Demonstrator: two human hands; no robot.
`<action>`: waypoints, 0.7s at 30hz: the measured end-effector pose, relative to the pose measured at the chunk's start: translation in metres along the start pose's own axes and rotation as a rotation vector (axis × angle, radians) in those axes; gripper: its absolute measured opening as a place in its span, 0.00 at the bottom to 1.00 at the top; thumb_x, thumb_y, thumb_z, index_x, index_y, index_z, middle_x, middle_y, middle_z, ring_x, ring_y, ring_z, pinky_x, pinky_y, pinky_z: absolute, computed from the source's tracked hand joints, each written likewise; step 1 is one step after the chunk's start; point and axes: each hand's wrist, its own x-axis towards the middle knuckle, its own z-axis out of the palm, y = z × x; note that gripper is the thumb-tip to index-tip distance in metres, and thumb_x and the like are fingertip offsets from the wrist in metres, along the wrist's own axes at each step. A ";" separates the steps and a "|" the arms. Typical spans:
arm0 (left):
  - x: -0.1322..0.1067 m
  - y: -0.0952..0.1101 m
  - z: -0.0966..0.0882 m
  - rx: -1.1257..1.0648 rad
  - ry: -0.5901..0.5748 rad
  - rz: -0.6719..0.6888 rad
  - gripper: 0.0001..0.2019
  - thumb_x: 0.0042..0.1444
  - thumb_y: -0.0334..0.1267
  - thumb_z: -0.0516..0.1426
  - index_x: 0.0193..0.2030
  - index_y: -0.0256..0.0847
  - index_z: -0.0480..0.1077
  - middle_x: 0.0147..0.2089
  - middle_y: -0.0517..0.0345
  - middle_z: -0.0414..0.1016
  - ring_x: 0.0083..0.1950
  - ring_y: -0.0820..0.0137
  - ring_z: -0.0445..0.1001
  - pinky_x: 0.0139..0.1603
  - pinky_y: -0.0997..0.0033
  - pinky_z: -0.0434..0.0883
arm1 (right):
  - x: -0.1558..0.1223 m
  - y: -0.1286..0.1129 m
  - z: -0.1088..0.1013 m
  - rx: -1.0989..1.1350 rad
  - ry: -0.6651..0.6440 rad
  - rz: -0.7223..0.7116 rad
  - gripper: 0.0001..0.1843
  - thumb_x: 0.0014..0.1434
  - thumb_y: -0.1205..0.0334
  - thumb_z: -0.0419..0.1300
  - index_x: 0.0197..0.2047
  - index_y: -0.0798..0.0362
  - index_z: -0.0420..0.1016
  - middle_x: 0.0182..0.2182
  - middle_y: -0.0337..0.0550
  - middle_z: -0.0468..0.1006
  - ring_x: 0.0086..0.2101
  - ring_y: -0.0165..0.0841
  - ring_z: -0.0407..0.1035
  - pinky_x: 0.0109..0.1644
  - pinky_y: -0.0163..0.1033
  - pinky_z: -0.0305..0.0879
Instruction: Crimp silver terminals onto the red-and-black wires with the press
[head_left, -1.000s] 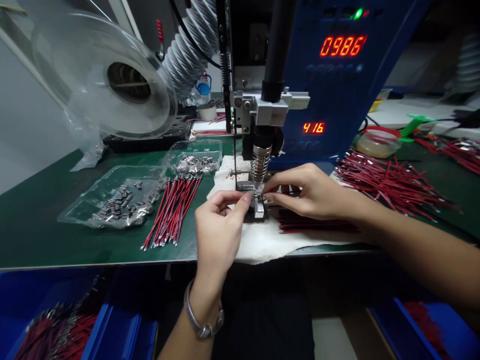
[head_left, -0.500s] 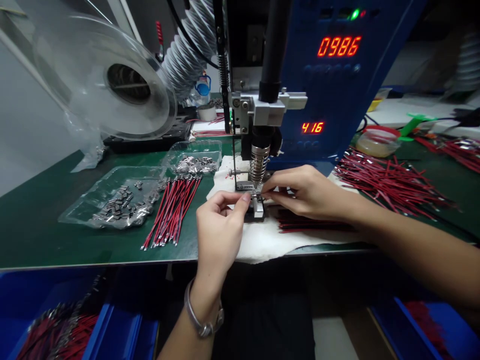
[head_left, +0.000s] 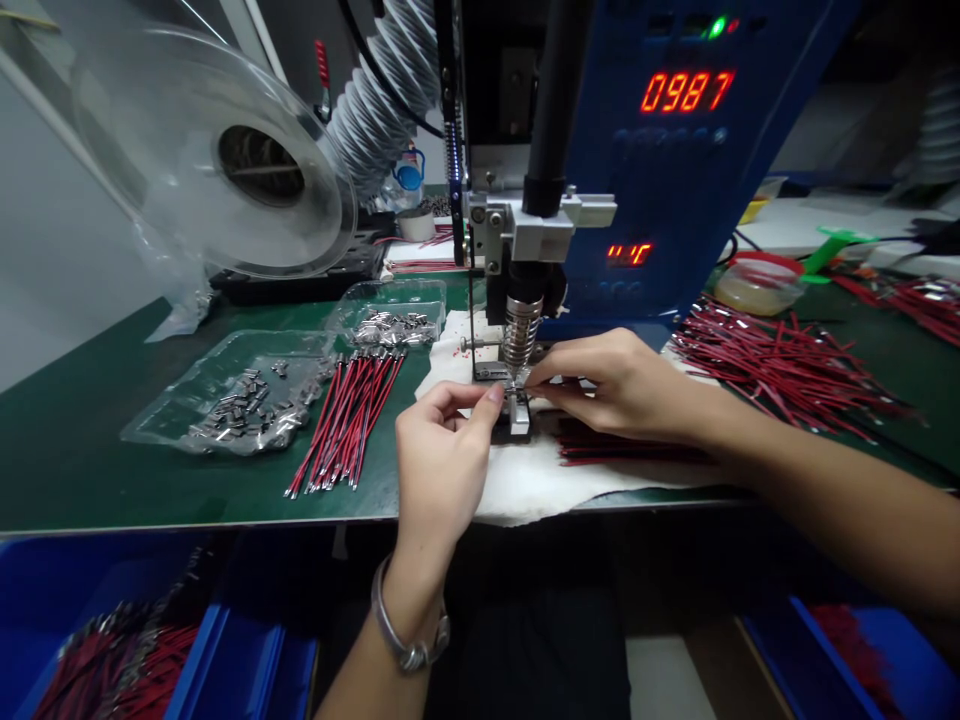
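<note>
At the foot of the blue crimping machine, both my hands meet under its spring-wrapped press head. My left hand pinches thumb against forefinger at the left of the small metal die; whatever is between those fingertips is too small to make out. From the other side my right hand is closed in a pinch, with a thin dark wire partly showing between its fingers. Beneath the right hand, a bundle of red and black wires lies on a white cloth.
Clear trays of metal connectors and a bunch of red and black wires lie to the left. A large wire heap is at right, near a round tub. Blue bins sit below the green table.
The upper red counter has gone from 0986 to 0987, and the lower display is now only partly lit. Both hands keep nearly the same place; the whole view has shifted slightly.
</note>
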 end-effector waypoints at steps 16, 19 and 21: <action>0.000 0.001 0.000 0.013 0.001 0.003 0.13 0.51 0.45 0.62 0.31 0.36 0.73 0.23 0.59 0.70 0.16 0.79 0.56 0.15 0.77 0.51 | 0.001 -0.001 0.000 0.001 0.011 -0.001 0.07 0.59 0.69 0.58 0.38 0.59 0.77 0.31 0.42 0.79 0.28 0.25 0.69 0.34 0.29 0.61; 0.000 0.001 0.000 0.007 0.002 0.002 0.13 0.51 0.45 0.62 0.31 0.36 0.73 0.25 0.57 0.72 0.16 0.80 0.57 0.15 0.77 0.52 | 0.002 -0.002 0.000 0.001 0.015 -0.003 0.07 0.59 0.68 0.58 0.38 0.59 0.77 0.30 0.42 0.78 0.28 0.25 0.69 0.34 0.28 0.61; 0.000 0.001 0.000 0.006 0.003 0.005 0.13 0.51 0.45 0.62 0.31 0.36 0.73 0.26 0.57 0.72 0.16 0.80 0.57 0.15 0.77 0.53 | 0.002 -0.002 0.000 0.003 0.014 -0.002 0.07 0.59 0.68 0.58 0.38 0.59 0.77 0.30 0.42 0.78 0.28 0.25 0.69 0.34 0.29 0.61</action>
